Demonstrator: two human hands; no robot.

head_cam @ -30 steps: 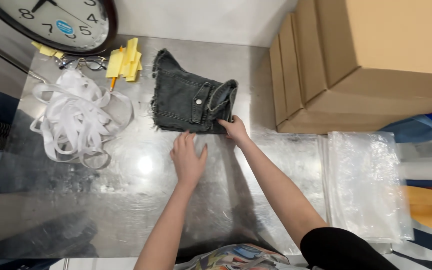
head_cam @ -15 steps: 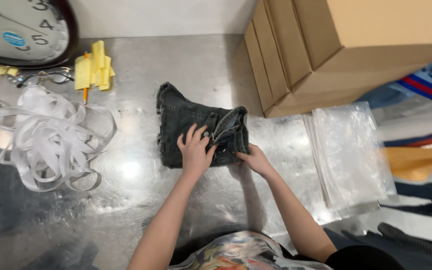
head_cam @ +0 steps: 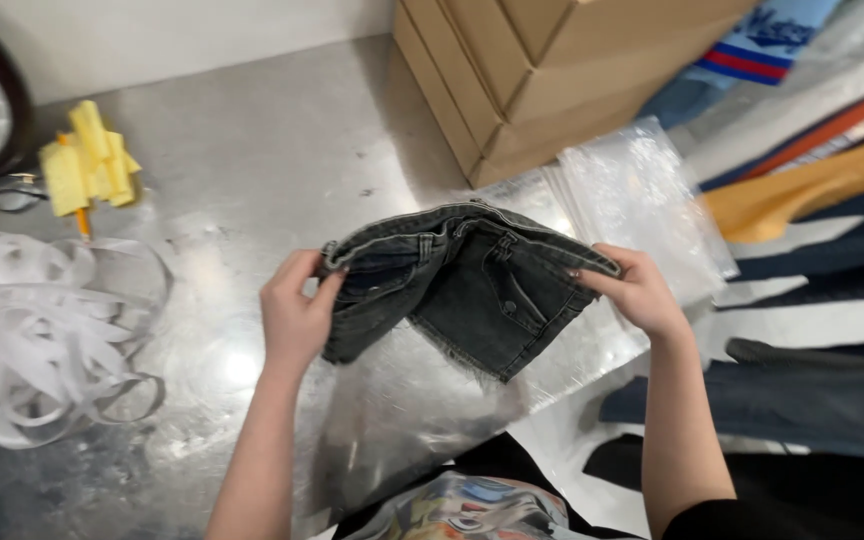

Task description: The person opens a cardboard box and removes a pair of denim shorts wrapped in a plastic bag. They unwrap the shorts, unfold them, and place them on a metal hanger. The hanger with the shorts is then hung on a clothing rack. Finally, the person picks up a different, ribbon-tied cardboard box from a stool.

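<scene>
Denim shorts (head_cam: 472,290) between 2 hands — left (head_cam: 295,318), right (head_cam: 637,292) — above metal table (head_cam: 252,170)

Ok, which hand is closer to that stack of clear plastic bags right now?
Right. The right hand grips the dark denim shorts at their waist, just over the near edge of the clear plastic bags. The left hand holds the opposite end, farther away.

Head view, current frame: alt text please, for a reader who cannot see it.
Two bare hands hold up dark grey denim shorts by the waistband, left hand and right hand at opposite ends, above a shiny metal table. White straps lie left; cardboard boxes and clear plastic bags lie right.
</scene>
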